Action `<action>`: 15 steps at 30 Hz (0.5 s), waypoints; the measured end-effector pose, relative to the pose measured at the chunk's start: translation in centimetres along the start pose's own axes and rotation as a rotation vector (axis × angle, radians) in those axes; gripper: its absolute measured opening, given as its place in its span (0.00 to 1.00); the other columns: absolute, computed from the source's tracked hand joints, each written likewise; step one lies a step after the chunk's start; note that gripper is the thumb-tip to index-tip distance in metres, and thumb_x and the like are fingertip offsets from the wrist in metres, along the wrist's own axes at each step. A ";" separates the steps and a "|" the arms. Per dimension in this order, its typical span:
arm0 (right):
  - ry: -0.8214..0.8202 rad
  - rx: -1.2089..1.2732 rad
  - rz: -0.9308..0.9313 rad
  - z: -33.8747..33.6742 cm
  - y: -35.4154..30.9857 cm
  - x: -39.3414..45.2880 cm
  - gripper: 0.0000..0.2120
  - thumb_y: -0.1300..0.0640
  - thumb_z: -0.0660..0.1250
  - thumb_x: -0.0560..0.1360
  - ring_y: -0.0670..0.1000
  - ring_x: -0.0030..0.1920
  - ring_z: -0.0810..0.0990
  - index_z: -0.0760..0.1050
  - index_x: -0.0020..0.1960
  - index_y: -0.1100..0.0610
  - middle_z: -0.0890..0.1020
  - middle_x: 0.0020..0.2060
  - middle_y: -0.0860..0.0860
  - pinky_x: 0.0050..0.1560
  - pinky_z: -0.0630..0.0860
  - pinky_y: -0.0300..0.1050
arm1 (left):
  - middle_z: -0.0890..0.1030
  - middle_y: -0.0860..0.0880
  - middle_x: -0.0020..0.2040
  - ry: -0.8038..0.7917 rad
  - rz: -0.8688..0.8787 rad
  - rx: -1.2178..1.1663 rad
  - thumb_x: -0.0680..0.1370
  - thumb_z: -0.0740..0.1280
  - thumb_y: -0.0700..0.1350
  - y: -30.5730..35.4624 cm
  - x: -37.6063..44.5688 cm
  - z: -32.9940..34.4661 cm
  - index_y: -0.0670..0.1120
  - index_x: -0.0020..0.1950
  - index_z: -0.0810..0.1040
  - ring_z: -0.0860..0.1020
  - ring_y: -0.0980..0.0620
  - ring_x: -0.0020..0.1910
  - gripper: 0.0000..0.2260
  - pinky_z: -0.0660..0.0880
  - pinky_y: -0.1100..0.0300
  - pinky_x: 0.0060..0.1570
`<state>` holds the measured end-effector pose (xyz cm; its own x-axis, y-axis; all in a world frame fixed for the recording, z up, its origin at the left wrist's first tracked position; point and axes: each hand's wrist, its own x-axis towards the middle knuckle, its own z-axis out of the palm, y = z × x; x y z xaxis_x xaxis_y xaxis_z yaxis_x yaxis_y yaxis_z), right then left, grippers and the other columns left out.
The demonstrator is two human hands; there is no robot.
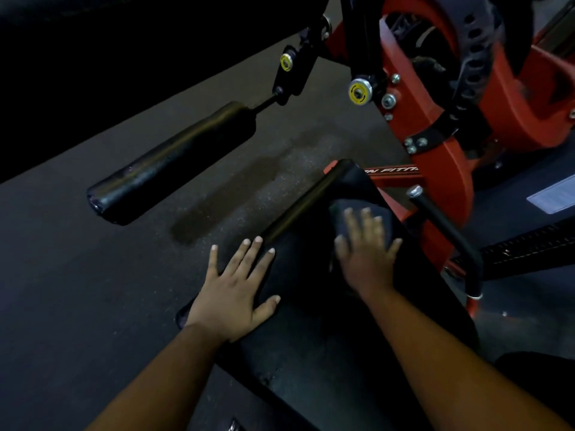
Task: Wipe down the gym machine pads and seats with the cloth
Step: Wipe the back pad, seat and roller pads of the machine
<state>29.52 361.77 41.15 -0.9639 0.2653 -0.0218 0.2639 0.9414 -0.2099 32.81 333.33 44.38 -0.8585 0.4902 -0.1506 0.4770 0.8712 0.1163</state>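
Right hand (364, 253) is lying flat, fingers straight and spread, pressing a dark cloth (357, 213) against the seat (311, 306); the hand is blurred, so finer detail of the fingertips is hard to read. Cloth is bunched under the fingers, sitting toward the far right corner of the seat, its upper edge showing past the fingertips. Left hand (236, 290) is resting open on the seat's left edge, fingers spread and straight, palm down, holding nothing; its outer fingers are hanging over the edge above the floor (93, 290). Both bare forearms are reaching in from the near side.

Seat is black and padded, its rolled left edge catching a dull shine. Off its far left corner, a black roller pad (171, 163) is hanging on a thin rod, well apart from the seat and tilted. Red frame (435, 126) of the machine is standing beyond the far right corner, carrying a yellow-capped knob (360, 90) and a second one (286, 61) farther left. Black handle (445, 231) with a chrome tip is rising just beside the seat's right edge. Floor is showing a darker streak (230, 197) between roller pad and seat.
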 end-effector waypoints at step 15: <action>-0.035 0.104 0.103 -0.9 -3.3 8.5 0.33 0.31 0.51 0.79 0.56 0.83 0.44 0.51 0.82 0.37 0.49 0.83 0.49 0.73 0.44 0.79 | 0.45 0.48 0.84 -0.018 0.023 -0.031 0.80 0.51 0.70 0.0 0.5 0.5 0.51 0.84 0.44 0.44 0.48 0.83 0.39 0.48 0.35 0.79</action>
<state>20.43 361.07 42.53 -0.9331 0.3500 -0.0824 0.3579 0.8826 -0.3047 32.51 333.58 43.80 -0.8437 0.5106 -0.1656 0.4901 0.8586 0.1502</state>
